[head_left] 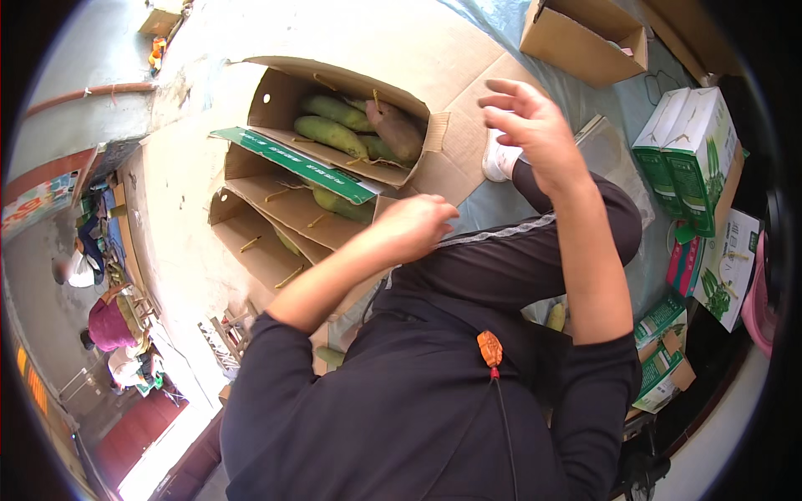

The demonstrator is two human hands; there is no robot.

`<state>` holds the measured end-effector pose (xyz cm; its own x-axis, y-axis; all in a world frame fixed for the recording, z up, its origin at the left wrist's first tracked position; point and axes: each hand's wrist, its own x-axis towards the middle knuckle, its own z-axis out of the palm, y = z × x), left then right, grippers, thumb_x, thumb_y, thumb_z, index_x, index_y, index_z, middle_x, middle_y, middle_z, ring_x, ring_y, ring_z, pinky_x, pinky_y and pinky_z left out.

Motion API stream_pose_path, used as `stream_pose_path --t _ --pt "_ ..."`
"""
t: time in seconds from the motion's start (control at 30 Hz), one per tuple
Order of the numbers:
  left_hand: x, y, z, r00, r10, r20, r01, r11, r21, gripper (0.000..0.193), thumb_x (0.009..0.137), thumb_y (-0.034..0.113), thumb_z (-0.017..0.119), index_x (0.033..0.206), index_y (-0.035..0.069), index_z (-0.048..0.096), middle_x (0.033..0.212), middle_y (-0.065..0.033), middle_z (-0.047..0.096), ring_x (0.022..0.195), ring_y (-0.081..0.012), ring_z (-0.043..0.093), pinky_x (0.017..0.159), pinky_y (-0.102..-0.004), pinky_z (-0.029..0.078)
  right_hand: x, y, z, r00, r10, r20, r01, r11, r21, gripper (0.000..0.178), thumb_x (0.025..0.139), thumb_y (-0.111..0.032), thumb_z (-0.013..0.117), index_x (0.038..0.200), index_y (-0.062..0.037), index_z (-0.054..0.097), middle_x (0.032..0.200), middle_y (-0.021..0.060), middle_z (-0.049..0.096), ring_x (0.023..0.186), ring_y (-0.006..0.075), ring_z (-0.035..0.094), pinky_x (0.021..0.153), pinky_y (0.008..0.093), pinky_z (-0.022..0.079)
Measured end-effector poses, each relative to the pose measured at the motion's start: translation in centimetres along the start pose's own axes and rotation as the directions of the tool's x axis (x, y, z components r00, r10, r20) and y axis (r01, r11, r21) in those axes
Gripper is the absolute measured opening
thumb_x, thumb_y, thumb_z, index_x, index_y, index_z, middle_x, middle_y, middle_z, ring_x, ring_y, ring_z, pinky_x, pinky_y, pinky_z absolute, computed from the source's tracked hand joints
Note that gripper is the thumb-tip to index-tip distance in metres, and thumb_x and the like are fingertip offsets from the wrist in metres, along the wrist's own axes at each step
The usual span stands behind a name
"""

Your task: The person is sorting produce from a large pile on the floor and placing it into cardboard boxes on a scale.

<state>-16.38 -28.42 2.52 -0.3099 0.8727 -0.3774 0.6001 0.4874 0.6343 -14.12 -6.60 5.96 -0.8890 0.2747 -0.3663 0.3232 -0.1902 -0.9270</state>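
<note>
My left hand [415, 224] hovers by the near right corner of an open cardboard box [434, 142], its fingers loosely bent and slightly apart with nothing seen in them. To the right, my right hand [532, 125] is raised with spread fingers, above a flat brown cardboard flap [474, 108]. Inside the box lie several long green gourd-like vegetables [327, 137] and a pinkish-brown one [393, 132]. Nearer me stands a second open box [276, 196] with a green printed flap [292, 160]; a green vegetable [341, 205] shows partly inside it.
Another open carton [585, 42] stands at the far right. Green-and-white printed boxes [689, 159] and a pink basin [758, 301] are along the right side. A white shoe [496, 159] is beside the flap. Other people [111, 321] are at far left.
</note>
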Motion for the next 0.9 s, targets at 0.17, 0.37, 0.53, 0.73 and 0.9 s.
stream_pose_path --t 0.17,0.37,0.53,0.73,0.9 --pt "6.3 -9.5 13.7 0.96 -0.276 0.057 0.231 0.887 0.399 0.018 0.08 0.014 0.053 0.088 0.002 0.065 0.098 -0.0181 0.061 0.099 -0.0331 0.056 0.087 -0.0432 0.044 -5.4 -1.8 -5.2 0.992 -0.068 -0.107 0.078 0.993 0.092 0.043 0.084 -0.016 0.061 0.123 -0.001 0.051 0.107 0.0087 0.06 0.092 0.0103 0.055 0.074 0.0239 0.043" --pt "4.5 -22.2 20.4 0.897 -0.384 -0.22 0.442 0.765 0.467 0.019 0.08 0.011 0.05 0.089 0.003 0.065 0.099 -0.0151 0.06 0.098 -0.0304 0.055 0.087 -0.0448 0.041 -12.3 -1.8 -12.4 0.929 -0.076 -0.362 0.162 0.963 0.214 0.034 0.09 -0.012 0.054 0.122 -0.0013 0.051 0.109 0.0083 0.059 0.088 0.0104 0.055 0.075 0.022 0.045" --pt "0.3 -20.7 18.3 0.918 -0.353 0.18 0.003 0.461 0.887 0.036 0.083 0.017 0.043 0.109 -0.002 0.06 0.12 -0.0179 0.052 0.116 -0.0336 0.043 0.099 -0.0477 0.028 -17.3 0.4 -17.8 0.843 -0.022 -0.538 0.177 0.955 0.239 0.034 0.091 -0.013 0.054 0.123 -0.0025 0.051 0.11 0.0071 0.059 0.089 0.0106 0.055 0.077 0.0223 0.044" --pt "-6.5 -23.8 19.9 0.947 -0.32 0.016 0.069 0.253 0.965 0.042 0.085 0.021 0.042 0.119 0.001 0.057 0.132 -0.0178 0.044 0.123 -0.0355 0.035 0.101 -0.0503 0.022 -20.5 4.7 -20.5 0.795 0.065 -0.603 0.127 0.954 0.271 0.032 0.092 -0.014 0.053 0.123 -0.0056 0.051 0.111 0.0048 0.058 0.091 0.0103 0.054 0.076 0.022 0.043" --pt "-1.2 -17.1 16.6 0.79 -0.594 0.151 0.325 0.615 0.719 0.036 0.08 0.016 0.052 0.113 0.002 0.06 0.117 -0.0181 0.056 0.114 -0.034 0.047 0.099 -0.0452 0.031 -21.4 6.5 -20.1 0.791 0.085 -0.606 0.128 0.945 0.3 0.034 0.093 -0.015 0.051 0.126 -0.0075 0.048 0.114 0.0028 0.057 0.094 0.0094 0.053 0.078 0.0225 0.043"
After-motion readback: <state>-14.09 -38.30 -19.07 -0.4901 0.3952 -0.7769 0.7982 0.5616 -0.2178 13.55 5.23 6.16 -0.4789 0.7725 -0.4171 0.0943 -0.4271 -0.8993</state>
